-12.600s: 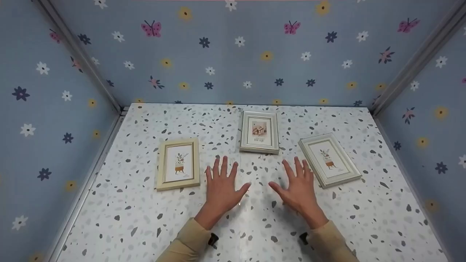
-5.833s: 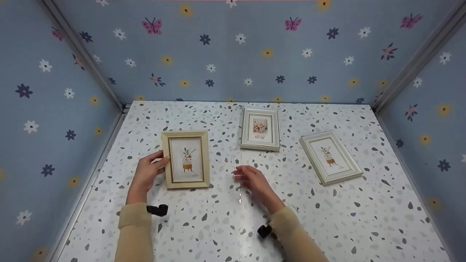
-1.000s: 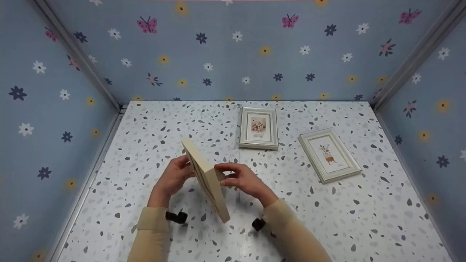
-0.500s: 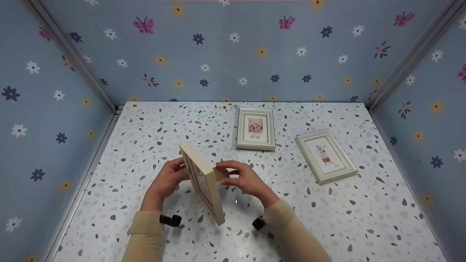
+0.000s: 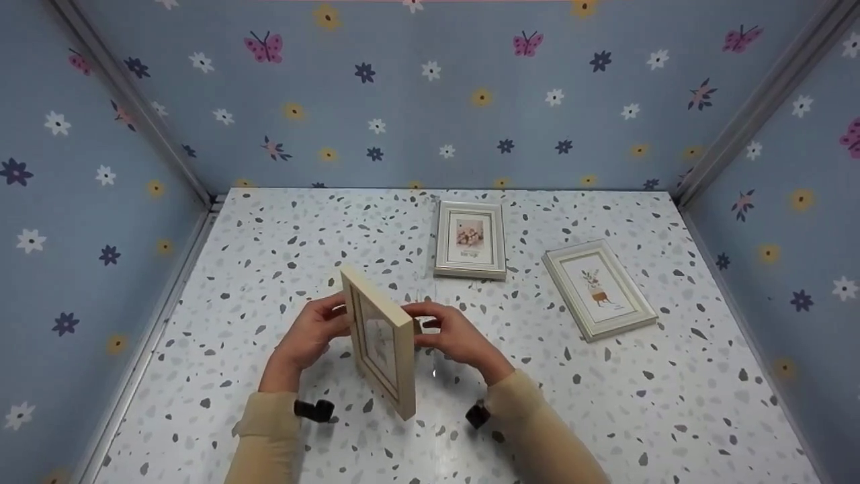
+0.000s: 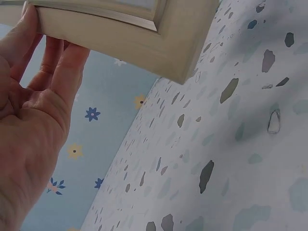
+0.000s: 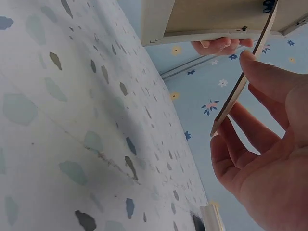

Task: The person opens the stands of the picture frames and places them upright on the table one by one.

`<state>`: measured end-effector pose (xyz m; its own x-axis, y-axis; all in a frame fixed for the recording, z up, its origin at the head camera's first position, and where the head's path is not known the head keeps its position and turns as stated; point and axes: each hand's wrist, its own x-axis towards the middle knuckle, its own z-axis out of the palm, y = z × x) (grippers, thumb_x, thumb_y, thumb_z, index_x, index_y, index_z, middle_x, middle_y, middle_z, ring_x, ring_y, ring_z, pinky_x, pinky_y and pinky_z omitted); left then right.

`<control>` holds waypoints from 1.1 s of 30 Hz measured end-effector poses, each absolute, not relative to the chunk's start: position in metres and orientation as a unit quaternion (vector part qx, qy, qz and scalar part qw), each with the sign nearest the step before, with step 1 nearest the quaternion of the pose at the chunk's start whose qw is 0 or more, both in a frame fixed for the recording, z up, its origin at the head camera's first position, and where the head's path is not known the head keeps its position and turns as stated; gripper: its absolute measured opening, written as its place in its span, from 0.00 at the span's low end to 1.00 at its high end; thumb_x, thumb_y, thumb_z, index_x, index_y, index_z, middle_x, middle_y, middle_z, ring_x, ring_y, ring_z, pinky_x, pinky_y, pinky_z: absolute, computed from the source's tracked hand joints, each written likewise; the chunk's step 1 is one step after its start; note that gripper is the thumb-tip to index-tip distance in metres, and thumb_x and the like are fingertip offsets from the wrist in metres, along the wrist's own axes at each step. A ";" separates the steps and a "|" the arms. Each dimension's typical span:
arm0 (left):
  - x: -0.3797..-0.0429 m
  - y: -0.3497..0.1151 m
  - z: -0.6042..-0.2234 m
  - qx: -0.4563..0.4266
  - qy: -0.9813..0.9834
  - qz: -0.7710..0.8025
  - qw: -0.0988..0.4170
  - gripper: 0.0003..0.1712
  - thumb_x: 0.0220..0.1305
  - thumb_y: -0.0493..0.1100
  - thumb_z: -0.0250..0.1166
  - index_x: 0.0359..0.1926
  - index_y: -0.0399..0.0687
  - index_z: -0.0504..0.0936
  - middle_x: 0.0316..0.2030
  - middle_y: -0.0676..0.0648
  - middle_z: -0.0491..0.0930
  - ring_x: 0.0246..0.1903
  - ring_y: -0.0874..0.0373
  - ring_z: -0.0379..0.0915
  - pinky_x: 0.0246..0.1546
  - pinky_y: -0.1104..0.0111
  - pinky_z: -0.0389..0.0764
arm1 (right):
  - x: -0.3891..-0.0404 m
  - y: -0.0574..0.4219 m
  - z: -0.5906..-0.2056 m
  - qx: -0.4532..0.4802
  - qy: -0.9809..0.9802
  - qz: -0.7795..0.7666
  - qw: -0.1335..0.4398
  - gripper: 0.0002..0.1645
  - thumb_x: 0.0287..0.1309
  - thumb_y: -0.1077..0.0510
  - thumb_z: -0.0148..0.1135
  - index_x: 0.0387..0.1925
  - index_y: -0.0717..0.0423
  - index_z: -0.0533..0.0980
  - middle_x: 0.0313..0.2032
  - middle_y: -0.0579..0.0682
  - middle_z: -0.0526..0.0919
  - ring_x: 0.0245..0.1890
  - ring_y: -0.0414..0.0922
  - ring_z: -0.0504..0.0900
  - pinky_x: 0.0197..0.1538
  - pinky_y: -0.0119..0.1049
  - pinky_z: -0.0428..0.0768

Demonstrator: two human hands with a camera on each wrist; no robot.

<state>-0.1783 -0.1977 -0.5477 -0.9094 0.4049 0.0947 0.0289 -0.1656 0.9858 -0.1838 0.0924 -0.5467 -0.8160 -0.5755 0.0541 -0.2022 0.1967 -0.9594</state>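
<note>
A cream picture frame [image 5: 381,343] stands tilted on its narrow side in mid-table, its picture turned to the left. My left hand [image 5: 312,336] grips its left edge, thumb on the front and fingers behind, as the left wrist view shows on the frame's border [image 6: 120,36]. Behind the frame, my right hand [image 5: 463,339] pinches a thin wooden stand leg [image 7: 236,89] that sticks out from the frame's back [image 7: 211,19]. In the right wrist view the thumb lies on one face of the leg and fingers on the other.
Two more frames lie face up on the speckled table [image 5: 282,235]: a silvery-white one [image 5: 470,269] at the back middle, and a pale one [image 5: 598,292] lying askew at the right. Flower-patterned walls [image 5: 403,87] enclose the back and both sides.
Both hands were empty at first; then the left hand lifted the cream frame, and it was turned sideways. Over the last second its front swung slightly toward the camera, with the right hand at the stand leg.
</note>
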 end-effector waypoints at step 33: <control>-0.175 -0.200 -0.548 0.105 0.660 0.738 0.091 0.22 0.67 0.37 0.66 0.62 0.42 0.79 0.52 0.43 0.82 0.51 0.50 0.79 0.47 0.56 0.83 | -0.164 0.100 -0.549 -0.213 0.727 -0.632 0.162 0.24 0.69 0.62 0.59 0.65 0.57 0.73 0.58 0.52 0.80 0.59 0.48 0.77 0.58 0.45 0.77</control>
